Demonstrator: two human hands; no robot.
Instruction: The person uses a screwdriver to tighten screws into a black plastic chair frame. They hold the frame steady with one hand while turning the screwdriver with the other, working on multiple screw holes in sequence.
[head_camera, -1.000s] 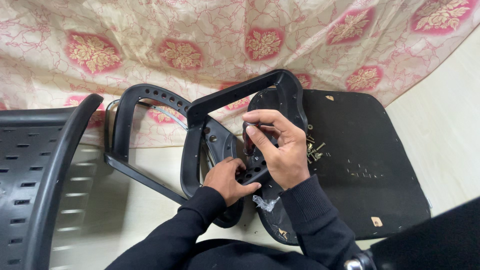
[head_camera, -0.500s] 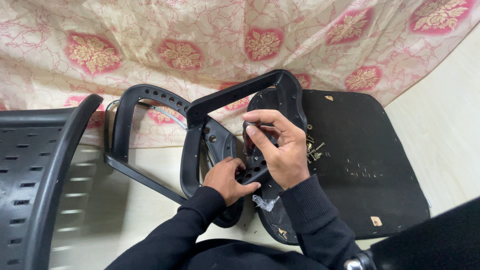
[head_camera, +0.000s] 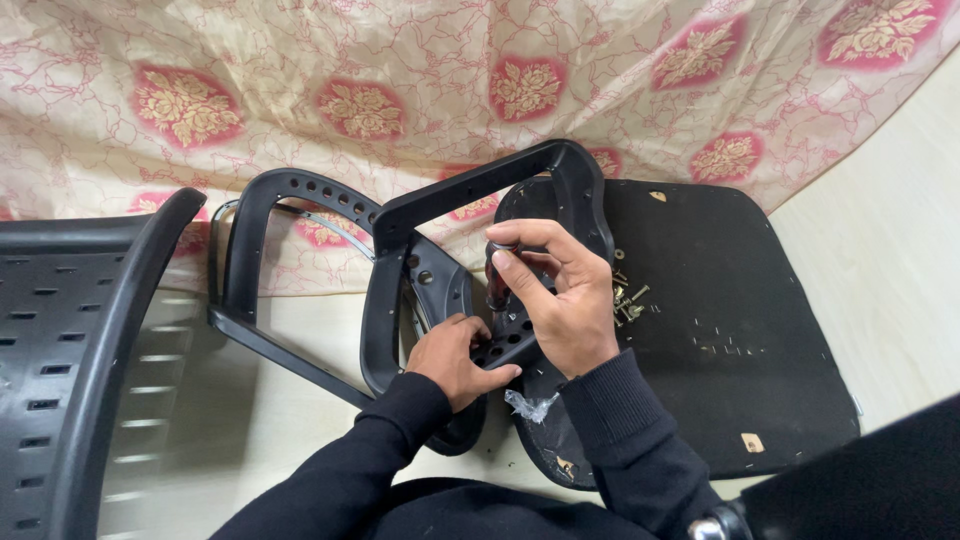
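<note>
A black plastic chair armrest (head_camera: 470, 195) stands tilted against the underside of a black seat pan (head_camera: 720, 290) lying on the floor. My left hand (head_camera: 455, 355) presses down on the armrest's perforated mounting plate at the seat's near-left edge. My right hand (head_camera: 560, 295) is closed around a small dark tool handle (head_camera: 494, 275) held upright over that plate. What the tool's tip touches is hidden by my fingers.
Several loose screws (head_camera: 628, 298) lie on the seat pan just right of my right hand. A second black armrest (head_camera: 270, 215) lies to the left. A black perforated chair back (head_camera: 70, 350) fills the left edge. Patterned cloth (head_camera: 400, 90) covers the background. Another dark chair part (head_camera: 870, 480) is at bottom right.
Nothing has visibly changed; both hands stay in the same place on the armrest plate and tool.
</note>
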